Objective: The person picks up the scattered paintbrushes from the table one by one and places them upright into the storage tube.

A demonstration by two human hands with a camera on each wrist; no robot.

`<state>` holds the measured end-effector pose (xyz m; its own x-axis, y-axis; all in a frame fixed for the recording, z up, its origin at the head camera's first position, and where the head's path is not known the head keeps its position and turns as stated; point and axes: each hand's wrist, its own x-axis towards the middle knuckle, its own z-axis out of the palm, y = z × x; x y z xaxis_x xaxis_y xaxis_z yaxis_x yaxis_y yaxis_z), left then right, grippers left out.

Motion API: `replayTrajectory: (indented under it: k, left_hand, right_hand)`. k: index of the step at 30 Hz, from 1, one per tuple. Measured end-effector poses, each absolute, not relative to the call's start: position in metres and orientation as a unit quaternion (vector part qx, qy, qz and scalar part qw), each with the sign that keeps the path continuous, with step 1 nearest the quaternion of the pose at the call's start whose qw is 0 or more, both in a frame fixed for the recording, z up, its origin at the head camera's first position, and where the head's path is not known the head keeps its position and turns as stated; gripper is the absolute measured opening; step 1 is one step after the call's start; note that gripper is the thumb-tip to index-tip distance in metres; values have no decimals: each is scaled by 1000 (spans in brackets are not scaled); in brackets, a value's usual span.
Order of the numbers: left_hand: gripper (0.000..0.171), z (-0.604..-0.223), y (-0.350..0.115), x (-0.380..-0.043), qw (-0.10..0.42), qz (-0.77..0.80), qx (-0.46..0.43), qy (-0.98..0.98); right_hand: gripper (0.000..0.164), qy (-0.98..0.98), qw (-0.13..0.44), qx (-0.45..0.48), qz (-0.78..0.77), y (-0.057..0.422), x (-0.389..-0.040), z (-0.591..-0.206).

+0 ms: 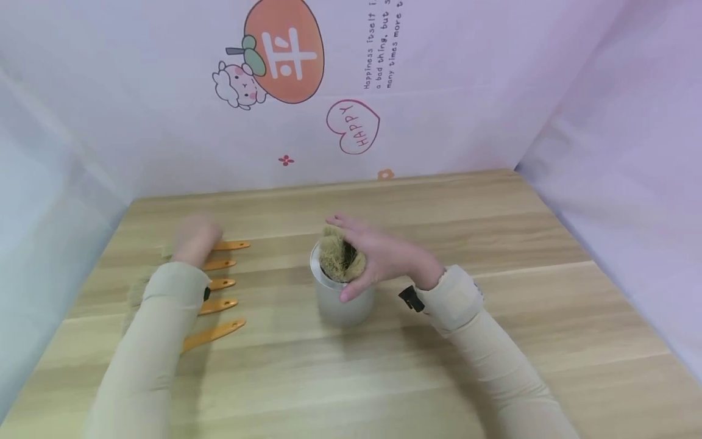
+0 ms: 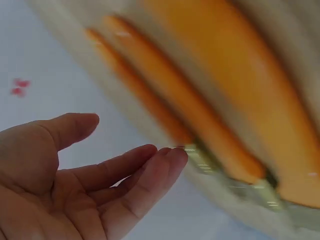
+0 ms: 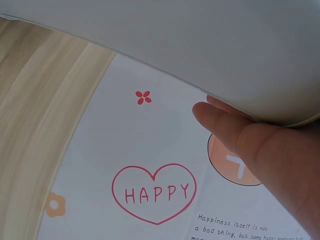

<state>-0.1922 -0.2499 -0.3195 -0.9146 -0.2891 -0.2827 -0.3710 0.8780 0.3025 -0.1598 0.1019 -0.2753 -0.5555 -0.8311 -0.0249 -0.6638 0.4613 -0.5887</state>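
Brushes lie side by side near the left edge of the table, five orange handles pointing inward, and our left hand is at the farthest of them. Its fingers are loosely extended with the thumb apart, pinching nothing, fingertips right by the metal ferrule (touch or near miss, we cannot tell). We judge the step in hand to be picking up or letting go of that brush; if picking up, the next move calls for bringing the thumb in without nudging its neighbour. Our right hand curls round the mouth of a grey can, apparently steadying it between the table's left and right edges. Tan, bristly tufts stand in the can, poking above its rim; whatever lies beneath is hidden.
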Motion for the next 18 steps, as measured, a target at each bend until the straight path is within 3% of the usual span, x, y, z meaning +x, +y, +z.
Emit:
replayTrajectory:
  k: [8,14,18]
  left_hand:
    - [35,-338,-263,-192,133,78,-277,948]
    - [43,-334,-263,-191,168,23,-261,950]
    - [38,-339,-268,-190,159,48,-251,954]
  right_hand:
    - [119,834,170,-448,-273,96,-155,-277]
    - [120,837,175,-430,-290,96,-154,-276]
    - [120,838,168,-434,-286,96,-155,-276]
